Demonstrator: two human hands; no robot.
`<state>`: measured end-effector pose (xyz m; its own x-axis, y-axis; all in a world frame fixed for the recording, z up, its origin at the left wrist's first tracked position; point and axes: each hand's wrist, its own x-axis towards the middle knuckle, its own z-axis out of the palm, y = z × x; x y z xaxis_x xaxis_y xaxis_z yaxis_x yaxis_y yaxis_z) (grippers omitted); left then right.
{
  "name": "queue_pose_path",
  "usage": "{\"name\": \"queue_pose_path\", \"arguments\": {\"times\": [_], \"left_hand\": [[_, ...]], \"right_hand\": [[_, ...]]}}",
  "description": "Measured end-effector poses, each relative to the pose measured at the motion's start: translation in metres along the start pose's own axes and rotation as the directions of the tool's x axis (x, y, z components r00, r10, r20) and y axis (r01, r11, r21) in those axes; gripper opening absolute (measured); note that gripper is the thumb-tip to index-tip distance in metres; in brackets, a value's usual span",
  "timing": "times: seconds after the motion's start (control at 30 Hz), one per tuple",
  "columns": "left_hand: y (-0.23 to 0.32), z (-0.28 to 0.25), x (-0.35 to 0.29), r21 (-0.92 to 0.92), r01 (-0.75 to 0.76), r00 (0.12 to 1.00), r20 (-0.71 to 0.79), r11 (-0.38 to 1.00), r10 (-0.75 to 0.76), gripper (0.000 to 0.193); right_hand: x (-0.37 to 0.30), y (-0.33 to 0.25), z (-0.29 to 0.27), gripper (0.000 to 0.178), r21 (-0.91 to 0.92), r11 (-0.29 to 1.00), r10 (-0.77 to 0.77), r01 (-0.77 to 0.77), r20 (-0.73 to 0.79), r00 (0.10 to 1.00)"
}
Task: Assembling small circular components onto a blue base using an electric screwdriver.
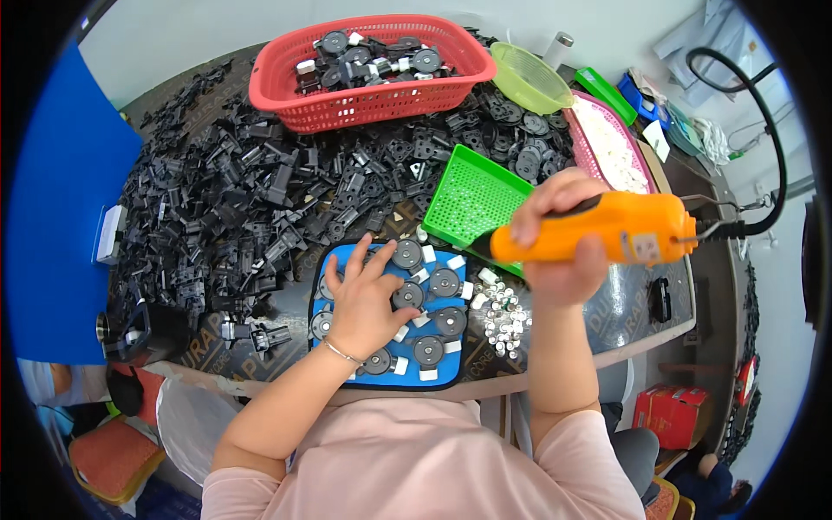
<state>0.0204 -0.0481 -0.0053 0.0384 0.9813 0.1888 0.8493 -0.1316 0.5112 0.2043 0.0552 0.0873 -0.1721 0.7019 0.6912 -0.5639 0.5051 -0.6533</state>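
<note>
Over the blue rectangular mat (343,254), the left hand (364,299) spreads its fingers; the right hand (563,279) clamps an orange corded tool (624,227); dipping, it could scatter silvery-white pieces (505,321).

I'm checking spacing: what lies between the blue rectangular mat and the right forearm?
In the head view: a loose scatter of small, shiny white-and-silver pieces on the dark tabletop.

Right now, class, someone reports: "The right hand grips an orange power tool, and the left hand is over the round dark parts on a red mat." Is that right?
Not quite. The mat is blue, not red, as the head view shows. The right hand does grip the orange power tool, and the left hand is over the round dark parts.
</note>
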Motion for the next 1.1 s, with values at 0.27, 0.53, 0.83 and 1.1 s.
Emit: {"name": "queue_pose_path", "arguments": {"times": [0.27, 0.53, 0.83, 1.1], "left_hand": [[0.002, -0.002, 0.0, 0.002, 0.038, 0.999, 0.022, 0.999, -0.039, 0.041], [0.002, -0.002, 0.003, -0.001, 0.047, 0.998, 0.031, 0.999, -0.047, 0.042], [0.0, -0.001, 0.002, -0.015, 0.023, 1.0, 0.01, 1.0, -0.023, 0.04], [0.002, -0.002, -0.001, -0.021, 0.02, 1.0, 0.012, 1.0, -0.02, 0.04]], "right_hand": [[-0.014, 0.031, -0.06, 0.026, -0.298, 0.954, -0.08, 0.001, -0.254, 0.964], [-0.006, 0.041, -0.063, 0.024, -0.34, 0.94, -0.076, -0.011, -0.24, 0.968], [-0.007, 0.046, -0.069, 0.023, -0.29, 0.957, -0.056, -0.016, -0.239, 0.969], [-0.006, 0.044, -0.068, 0.024, -0.278, 0.959, -0.024, -0.06, -0.287, 0.958]]}}
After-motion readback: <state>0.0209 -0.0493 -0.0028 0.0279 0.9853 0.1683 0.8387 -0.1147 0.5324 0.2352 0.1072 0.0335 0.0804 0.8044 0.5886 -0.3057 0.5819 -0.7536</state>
